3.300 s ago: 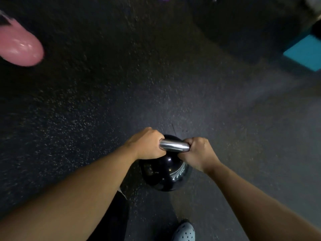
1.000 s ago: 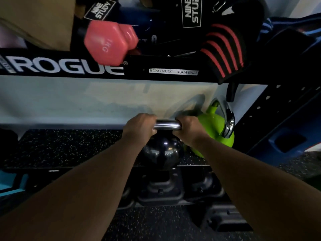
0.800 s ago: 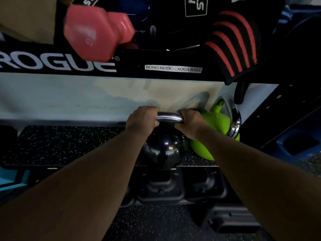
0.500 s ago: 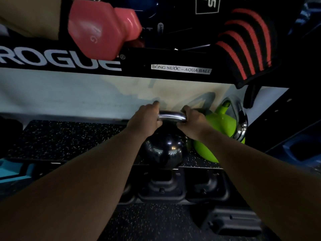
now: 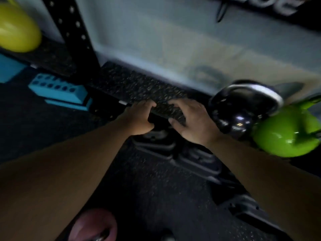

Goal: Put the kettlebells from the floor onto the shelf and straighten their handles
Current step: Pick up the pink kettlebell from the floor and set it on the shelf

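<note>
The black kettlebell (image 5: 238, 117) with a chrome handle stands on the speckled rubber shelf (image 5: 139, 87), touching a green kettlebell (image 5: 288, 134) on its right. Both hands are off it. My left hand (image 5: 139, 119) and my right hand (image 5: 192, 120) hover at the shelf's front edge, left of the black kettlebell, fingers loosely spread and holding nothing. A pink kettlebell (image 5: 93, 226) sits on the floor at the bottom, partly behind my left forearm. A yellow kettlebell (image 5: 17, 32) rests on the neighbouring shelf at upper left.
A black perforated rack upright (image 5: 73, 32) divides the shelves. Blue plastic blocks (image 5: 59, 91) lie on the floor at left. Dark dumbbells (image 5: 175, 152) sit on the lower tier under the shelf. A pale wall runs behind the shelf.
Both hands have let go of the black kettlebell's handle and drawn back to the left. The kettlebell stays on the shelf beside the green one. The view has swung left and downward.
</note>
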